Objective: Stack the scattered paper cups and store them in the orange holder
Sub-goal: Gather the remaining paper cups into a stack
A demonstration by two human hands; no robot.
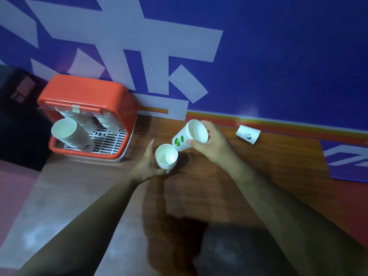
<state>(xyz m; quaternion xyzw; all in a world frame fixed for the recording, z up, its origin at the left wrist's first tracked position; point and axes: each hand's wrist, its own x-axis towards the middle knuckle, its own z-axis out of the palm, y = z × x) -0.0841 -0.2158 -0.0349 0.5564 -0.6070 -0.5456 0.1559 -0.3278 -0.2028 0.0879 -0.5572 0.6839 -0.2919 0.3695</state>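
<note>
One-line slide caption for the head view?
Right hand tilts green-print cup toward left hand's stack.

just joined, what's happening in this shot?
A person is nesting paper cups at a wooden table. The left hand holds a short stack of cups upright; the right hand tilts a green-printed cup toward it, not yet seated. One more cup lies on its side by the wall. The orange holder already contains several stacks.

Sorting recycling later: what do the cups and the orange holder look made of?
Cup with green print: thin matte white paper, going by its rolled rim. Orange holder: likely moulded plastic, smooth and slightly glossy with rounded corners; its white slotted tray also looks plastic.
</note>
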